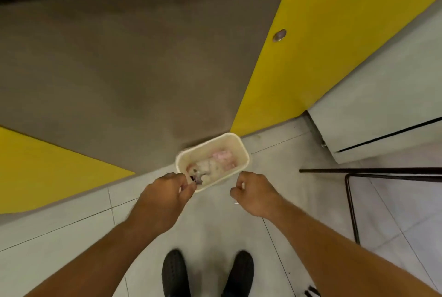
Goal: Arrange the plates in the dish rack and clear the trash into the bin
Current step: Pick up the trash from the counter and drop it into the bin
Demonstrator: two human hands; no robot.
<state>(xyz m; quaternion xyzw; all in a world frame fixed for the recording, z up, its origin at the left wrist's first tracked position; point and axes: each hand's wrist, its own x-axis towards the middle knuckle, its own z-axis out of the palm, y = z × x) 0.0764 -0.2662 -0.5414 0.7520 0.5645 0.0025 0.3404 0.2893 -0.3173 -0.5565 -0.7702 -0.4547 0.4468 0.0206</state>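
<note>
Bin (241, 147), cream, rectangular, open-topped, stands on the tiled floor (215, 229) against the grey wall (134, 62), just left of a yellow panel (318, 41). Inside: crumpled pale and pink trash (216, 162), filling only the bottom.

Left hand (165, 195) is over the bin's near-left corner, fingers curled, thumb and forefinger pinched on a small dark scrap (196, 180) that pokes out just above the rim. Blur makes the scrap hard to identify. Right hand (254, 192) is loosely fisted near the bin's near-right edge, apart from the left hand. A sliver of something pale shows between its fingers; I cannot tell whether it holds anything.

Shoes (207, 272) are planted close to the bin. A black metal frame (351, 201) is on the floor to the right. No plates or dish rack are in view.

Judged step: dropping trash into the bin; the plate half cannot be assessed from here.

Risks:
- The scrap sits over the rim corner, not the middle. If released here it could catch the edge and fall to the floor on the near side.
- A light scrap may cling to the fingers and drop late, outside the bin.
- The bin looks light and free-standing; a knock from either hand could tip or slide it.
- The frame lies close on the right, a trip hazard when turning away.
</note>
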